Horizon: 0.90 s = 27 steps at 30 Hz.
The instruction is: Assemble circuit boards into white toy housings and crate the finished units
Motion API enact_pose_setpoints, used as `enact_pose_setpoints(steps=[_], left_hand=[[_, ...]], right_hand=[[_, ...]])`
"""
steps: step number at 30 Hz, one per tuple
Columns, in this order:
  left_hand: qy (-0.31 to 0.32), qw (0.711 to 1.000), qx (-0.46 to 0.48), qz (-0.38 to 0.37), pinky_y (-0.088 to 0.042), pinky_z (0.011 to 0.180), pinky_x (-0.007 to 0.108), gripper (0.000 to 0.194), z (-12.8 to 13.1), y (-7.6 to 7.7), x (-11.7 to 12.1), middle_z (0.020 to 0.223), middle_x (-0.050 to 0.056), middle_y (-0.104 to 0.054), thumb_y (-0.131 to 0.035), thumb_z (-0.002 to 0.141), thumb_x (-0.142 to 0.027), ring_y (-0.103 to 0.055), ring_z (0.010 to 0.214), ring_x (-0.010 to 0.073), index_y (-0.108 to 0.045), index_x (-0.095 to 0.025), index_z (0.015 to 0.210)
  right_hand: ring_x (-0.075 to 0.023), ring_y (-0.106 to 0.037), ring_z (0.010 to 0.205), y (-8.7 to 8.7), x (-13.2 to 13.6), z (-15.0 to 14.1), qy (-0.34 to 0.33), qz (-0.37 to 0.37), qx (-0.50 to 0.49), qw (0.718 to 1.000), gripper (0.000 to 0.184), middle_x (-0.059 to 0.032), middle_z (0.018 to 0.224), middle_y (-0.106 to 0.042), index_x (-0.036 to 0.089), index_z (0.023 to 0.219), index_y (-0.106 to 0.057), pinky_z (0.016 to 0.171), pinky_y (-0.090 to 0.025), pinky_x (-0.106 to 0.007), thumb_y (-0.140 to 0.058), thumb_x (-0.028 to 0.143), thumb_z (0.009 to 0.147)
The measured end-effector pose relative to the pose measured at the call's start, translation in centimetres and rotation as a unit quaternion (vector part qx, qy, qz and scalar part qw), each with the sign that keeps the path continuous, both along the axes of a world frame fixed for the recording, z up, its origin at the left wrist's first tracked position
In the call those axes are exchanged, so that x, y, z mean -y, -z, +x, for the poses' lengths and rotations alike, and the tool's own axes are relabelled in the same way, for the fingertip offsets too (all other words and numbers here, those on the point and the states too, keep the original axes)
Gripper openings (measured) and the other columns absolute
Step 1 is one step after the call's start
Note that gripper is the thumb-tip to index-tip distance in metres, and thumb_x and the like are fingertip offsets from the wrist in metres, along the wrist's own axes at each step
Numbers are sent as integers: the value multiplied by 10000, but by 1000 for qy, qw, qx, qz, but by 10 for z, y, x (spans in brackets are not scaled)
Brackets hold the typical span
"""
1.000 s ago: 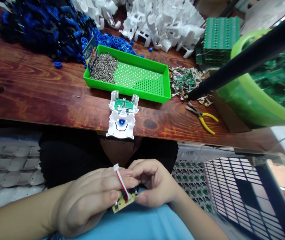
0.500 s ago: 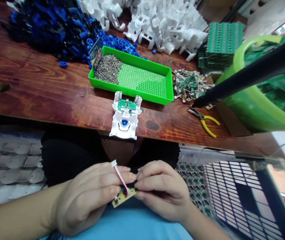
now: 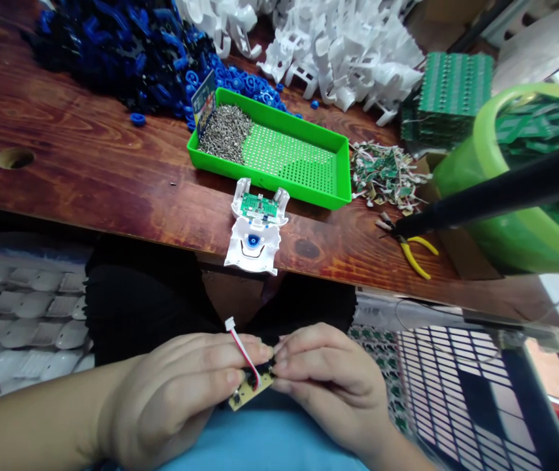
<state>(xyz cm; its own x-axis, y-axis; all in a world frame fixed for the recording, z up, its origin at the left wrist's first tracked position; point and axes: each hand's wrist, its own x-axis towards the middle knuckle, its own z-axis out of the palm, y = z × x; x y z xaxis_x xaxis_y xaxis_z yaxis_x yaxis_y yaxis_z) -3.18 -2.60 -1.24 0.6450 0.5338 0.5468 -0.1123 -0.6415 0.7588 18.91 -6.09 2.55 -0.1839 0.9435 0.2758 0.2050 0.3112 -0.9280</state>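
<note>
Looking down, we have a brown wooden table [image 3: 87, 163] before us, its far side heaped with blue and black parts [image 3: 122, 52] and white plastic shells [image 3: 340, 59]. On it, a green tray [image 3: 269, 179] holds small metal pieces [image 3: 225, 134]; yellow-handled pliers [image 3: 414, 256] lie near a green tub [image 3: 487, 134], partly behind a black pole [image 3: 495, 190]. An open white casing [image 3: 237, 252] rests at the near edge.

Below that edge, over our blue-clothed lap, we hold the small yellowish circuit board [image 3: 246, 396], its red-and-white cable [image 3: 244, 352] pointing up. Our left hand [image 3: 176, 386] lies back upward, fingers reaching across and grasping the board; our right hand [image 3: 338, 386] curls inward, thumb and fingertips pinched at its right end.
</note>
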Motion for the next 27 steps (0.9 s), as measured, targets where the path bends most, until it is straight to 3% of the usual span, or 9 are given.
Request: enact_pose_setpoints(steps=[5, 9, 11, 14, 18, 22, 27], left_hand=[[20, 1000, -12, -3, -511, 962, 317, 724, -2, -3, -2, 1209, 184, -658, -534, 678, 64, -579, 1187, 209, -378, -159, 1349], [42, 998, -34, 11, -501, 975, 349, 723, -4, -5, -4, 1185, 199, -668, -525, 713, 33, -572, 1195, 229, -322, -149, 1383], [60, 997, -43, 23, -489, 991, 375, 661, -5, -5, -4, 1166, 193, -679, -505, 772, -17, -557, 1208, 240, -311, -141, 1391], [90, 994, -48, 35, -466, 1016, 386, 560, -5, -5, -7, 1167, 168, -683, -435, 866, -96, -514, 1250, 214, -284, -147, 1402], [83, 992, -50, 80, -321, 1128, 338, 441, -7, -6, -13, 1171, 115, -686, -457, 897, -125, -414, 1325, 149, -367, -138, 1328], [111, 986, -92, 82, -301, 1139, 340, 379, -11, -6, -13, 1231, 88, -653, -473, 876, -109, -386, 1345, 143, -430, -167, 1248], [126, 983, -122, 56, -364, 1099, 300, 355, -4, -11, -15, 1123, 101, -711, -434, 866, -98, -541, 1230, 161, -517, -142, 1208]], right_hand=[[-126, -688, 743, -2, 1, 0, 0, -65, -22, 998, 161, -34, 770, -684, 194, 831, -728, 708, -587, -207, -755, 91, 710], [-153, -668, 917, 2, 1, 3, -4, -162, -75, 984, 358, -24, 930, -681, 264, 956, -714, 836, -559, -261, -800, 104, 648], [-168, -656, 978, 5, 0, 4, -53, -245, -117, 961, 464, -42, 1040, -678, 270, 1046, -695, 880, -540, -284, -806, 104, 627], [-150, -667, 973, 13, -1, 5, -144, -349, -216, 900, 543, -41, 1071, -694, 259, 1129, -668, 898, -523, -263, -797, 101, 625], [-97, -652, 951, 24, -4, 3, -213, -402, -301, 838, 638, 2, 1050, -696, 258, 1133, -664, 890, -497, -187, -849, 98, 544], [-68, -636, 862, 30, -7, 2, -220, -387, -297, 845, 621, 19, 956, -675, 232, 1044, -697, 806, -506, -147, -887, 116, 464], [-65, -614, 711, 29, -10, 0, -200, -327, -231, 894, 486, 5, 839, -653, 161, 931, -690, 701, -518, -161, -882, 209, 488]])
